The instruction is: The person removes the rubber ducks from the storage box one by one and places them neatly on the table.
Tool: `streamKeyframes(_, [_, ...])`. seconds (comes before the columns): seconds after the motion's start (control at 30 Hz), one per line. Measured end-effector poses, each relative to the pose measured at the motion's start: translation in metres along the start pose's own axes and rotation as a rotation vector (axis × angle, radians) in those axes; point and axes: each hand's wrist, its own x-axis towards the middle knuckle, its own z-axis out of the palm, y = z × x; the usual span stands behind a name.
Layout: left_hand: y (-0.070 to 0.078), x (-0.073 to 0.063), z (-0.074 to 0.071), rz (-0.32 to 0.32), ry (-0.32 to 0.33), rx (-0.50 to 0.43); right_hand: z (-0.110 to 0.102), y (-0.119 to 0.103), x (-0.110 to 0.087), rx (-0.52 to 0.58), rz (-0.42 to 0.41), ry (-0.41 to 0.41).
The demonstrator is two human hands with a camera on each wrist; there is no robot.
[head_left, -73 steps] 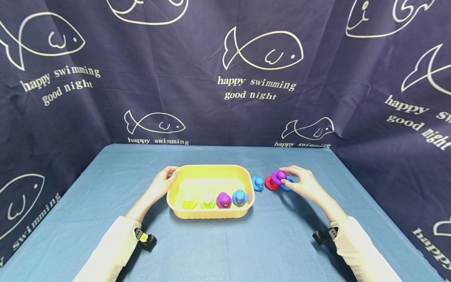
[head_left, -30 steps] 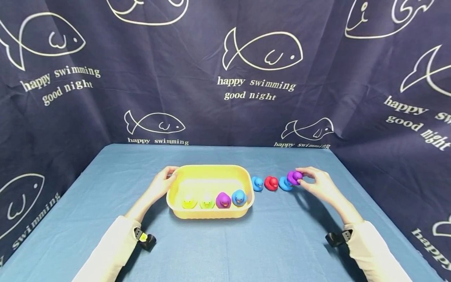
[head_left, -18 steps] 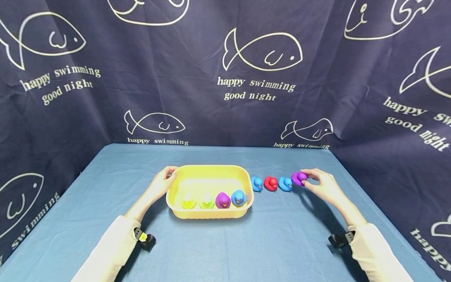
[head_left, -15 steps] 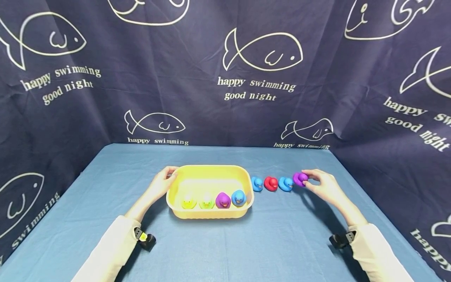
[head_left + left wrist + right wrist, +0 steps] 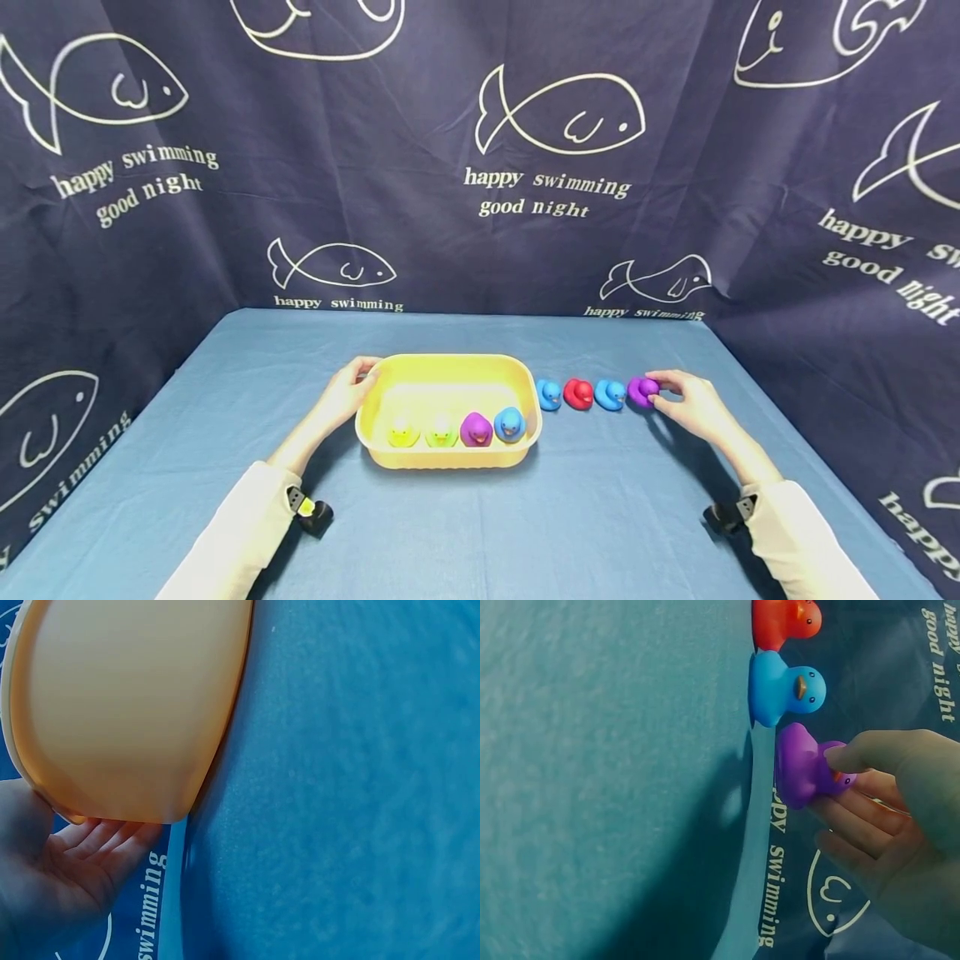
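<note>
"Dark blue cloth [image 5: 435, 250] with white fish outlines and the words 'happy swimming' and 'good night' hung behind and around a blue-covered table [image 5: 495, 533]. From the head view, where were the hands?"

"Well apart. The left hand [image 5: 347, 392] gripped the left end of a yellow tub [image 5: 442, 457], while the right hand [image 5: 693, 407] pinched a purple duck [image 5: 642, 392] at the end of a row on the tub's right."

"What else made up that row?"

"Just beside the tub stood a blue duck [image 5: 550, 395], next a red duck [image 5: 578, 394], then another blue duck [image 5: 610, 396], with the purple duck just past it. Inside the tub, along its near wall, sat a yellow duck [image 5: 402, 432], a green duck [image 5: 442, 432], a second purple duck [image 5: 476, 429] and a third blue duck [image 5: 510, 425]."

"And the left wrist view?"

"It showed the tub's outside. The thumb was at the rim and the fingers [image 5: 133, 846] reached behind the end wall, their tips hidden."

"The right wrist view?"

"There the thumb pressed the pinched duck's head, partly covering its bill, with fingers on its other side. Its blue neighbour was near. I couldn't tell whether the purple duck's base touched the table."
</note>
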Motion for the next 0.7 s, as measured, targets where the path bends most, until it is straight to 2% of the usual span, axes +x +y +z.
streamKeyframes(0.3, [-0.001, -0.001, 0.001, -0.003, -0.008, 0.001, 0.007, 0.002, -0.001, 0.008, -0.034, 0.015])
streamKeyframes(0.7, [0.0, 0.0, 0.0, -0.006, -0.004, 0.009, 0.011, 0.004, 0.001, 0.02, -0.007, -0.026])
